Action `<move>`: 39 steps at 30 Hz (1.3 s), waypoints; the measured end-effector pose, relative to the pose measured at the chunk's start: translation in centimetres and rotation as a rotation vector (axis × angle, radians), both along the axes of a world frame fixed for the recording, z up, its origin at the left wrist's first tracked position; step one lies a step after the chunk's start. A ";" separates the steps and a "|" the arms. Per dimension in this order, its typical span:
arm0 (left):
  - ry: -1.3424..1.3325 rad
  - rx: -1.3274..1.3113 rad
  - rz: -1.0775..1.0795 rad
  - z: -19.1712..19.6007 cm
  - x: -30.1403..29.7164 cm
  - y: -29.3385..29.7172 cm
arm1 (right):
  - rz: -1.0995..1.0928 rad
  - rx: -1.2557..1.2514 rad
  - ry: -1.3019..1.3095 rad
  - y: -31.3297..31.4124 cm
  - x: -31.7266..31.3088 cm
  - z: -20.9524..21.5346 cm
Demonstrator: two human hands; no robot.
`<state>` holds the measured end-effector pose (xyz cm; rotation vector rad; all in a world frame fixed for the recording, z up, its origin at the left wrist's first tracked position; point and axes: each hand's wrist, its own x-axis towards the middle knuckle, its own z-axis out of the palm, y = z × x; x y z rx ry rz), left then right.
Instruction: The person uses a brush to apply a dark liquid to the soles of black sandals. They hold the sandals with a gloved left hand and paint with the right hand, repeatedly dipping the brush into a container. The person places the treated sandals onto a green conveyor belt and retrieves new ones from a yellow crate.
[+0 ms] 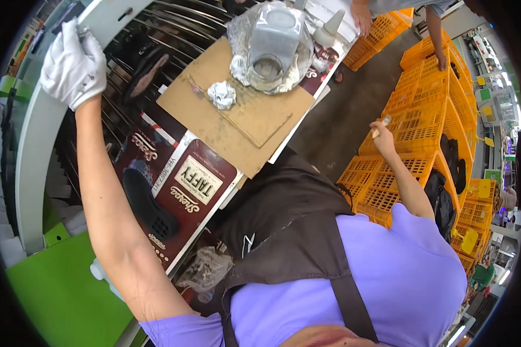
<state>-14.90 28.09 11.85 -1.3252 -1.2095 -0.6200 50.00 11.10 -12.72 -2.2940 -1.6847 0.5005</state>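
Observation:
My left hand (74, 68), in a white glove, is at the upper left against a pale metal frame (32, 156). Its fingers are curled together, and what they may hold is hidden. My bare right hand (384, 140) is out to the right beside the orange crates, closed around a small brush (386, 121) with a pale handle. A black shoe sole (149, 203) lies on the maroon printed board (194, 188) near my left forearm. Another dark shoe part (146, 75) rests on the metal rods (182, 22) to the right of the glove.
Brown cardboard (237, 118) carries crumpled white wrap (222, 95). Beyond it stand a clear plastic container (276, 32) and a white nozzle bottle (330, 29). Stacked orange crates (411, 115) line the right; another person's hand (362, 17) is at the table's far end.

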 end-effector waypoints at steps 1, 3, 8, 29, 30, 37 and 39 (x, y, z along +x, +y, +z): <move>0.016 0.011 0.020 0.2 -0.4 -0.3 | 0.089 0.076 0.031 0.3 -1.1 -0.6; 0.024 0.009 0.035 0.3 -1.2 -0.7 | 0.144 0.093 0.092 0.4 -3.4 -1.6; 0.026 -0.029 0.035 0.1 -1.4 0.1 | 0.192 -0.064 0.193 -0.7 -5.5 -4.2; -0.011 -0.066 0.017 0.8 0.3 -0.9 | -0.278 0.072 0.536 -0.7 -4.3 -2.6; -0.006 -0.059 0.015 0.8 0.2 -0.9 | -0.325 0.077 0.573 -0.6 -4.0 -2.2; -0.049 -0.055 0.013 0.7 0.0 -1.3 | -0.540 0.162 0.788 0.5 -2.1 -1.2; -0.092 -0.093 0.004 0.4 -0.3 -1.0 | -0.617 0.211 0.865 0.8 -1.6 -0.7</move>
